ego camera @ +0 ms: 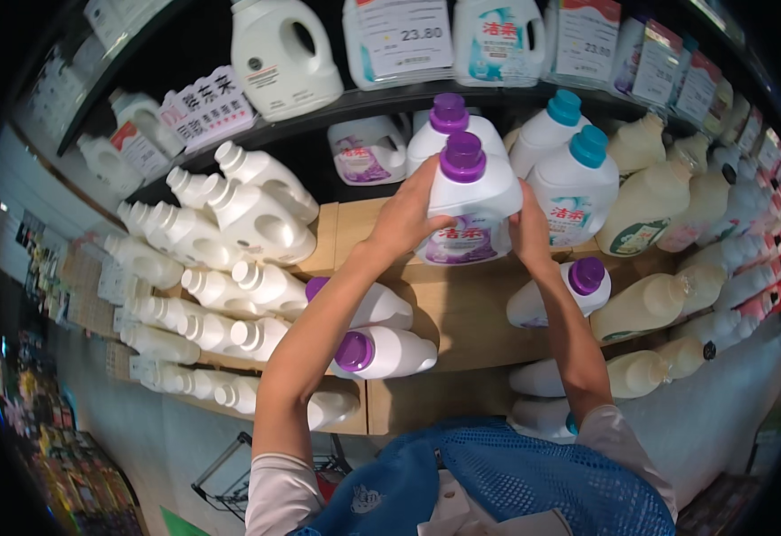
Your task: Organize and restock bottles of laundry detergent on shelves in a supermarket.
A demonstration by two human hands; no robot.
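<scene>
Between both hands is a white plastic detergent bottle [474,194] with a purple cap and a purple label that bears writing. My left hand [407,211] grips its left side, thumb across the front. On its right side lies my right hand [530,228], with most of its fingers hidden behind the bottle. Directly behind stands a second purple-capped bottle [420,137], partly covered by the held one. Close to my right hand is a white bottle with a teal cap [575,184]. Whether the held bottle's base touches the wooden step I cannot tell.
White-capped bottles [256,214] fill the wooden tiers at left. Purple-capped bottles [394,352] stand under my left forearm, another [561,291] by my right forearm. Cream bottles [645,201] line the right. A dark shelf [377,100] with price cards runs above. A wire cart [229,476] is below left.
</scene>
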